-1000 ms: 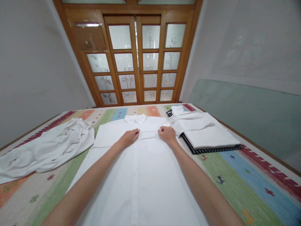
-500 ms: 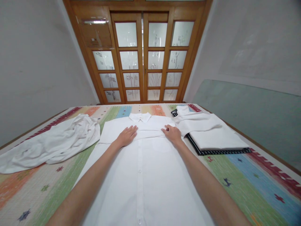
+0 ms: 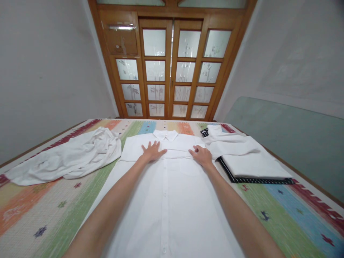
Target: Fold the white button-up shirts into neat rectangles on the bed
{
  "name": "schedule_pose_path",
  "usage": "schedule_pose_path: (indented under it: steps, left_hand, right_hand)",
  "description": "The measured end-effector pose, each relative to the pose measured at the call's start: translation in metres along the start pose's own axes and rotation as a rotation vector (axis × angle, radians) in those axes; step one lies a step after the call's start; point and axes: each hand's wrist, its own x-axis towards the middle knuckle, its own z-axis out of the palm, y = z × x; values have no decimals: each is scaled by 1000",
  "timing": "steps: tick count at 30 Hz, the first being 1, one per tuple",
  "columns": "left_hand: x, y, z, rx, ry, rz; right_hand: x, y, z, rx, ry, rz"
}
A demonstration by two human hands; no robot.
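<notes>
Where left fingers (image 3: pixel 154 146) spread, plain shirt (image 3: pixel 177 200), patterned cloth (image 3: pixel 80 200)

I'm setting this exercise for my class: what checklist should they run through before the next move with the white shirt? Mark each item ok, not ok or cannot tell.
1. White shirt front up: ok, button placket showing.
2. Collar at the far end, in view: ok.
3. Left hand on the shirt, fingers spread: ok.
4. Right hand gripping cloth: cannot tell, fingers partly curled.
5. Chest area smooth: not ok, fold lines run across between the hands.
</notes>
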Motion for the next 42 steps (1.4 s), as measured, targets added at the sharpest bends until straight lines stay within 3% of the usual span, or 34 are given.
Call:
schedule_pose_path:
  steps: [4,23,30,36,42]
  left_hand:
    - [-1,3,6,10,40,-8]
    - [-15,-62,3,49,86,-247]
    - [-13,-74,11,-1,186,-217]
    - [-13,-83,13,-66,253,-160]
    - [-15,-81,12,-98,282,-156]
  right_hand:
    - [0,0,-1,10,4,1]
    - [1,0,2,-8,-6,27]
    - [5,11,5,240,21,34]
    - [9,26,0,411,-63,-116]
    - [14,39,-16,376,-223,-206]
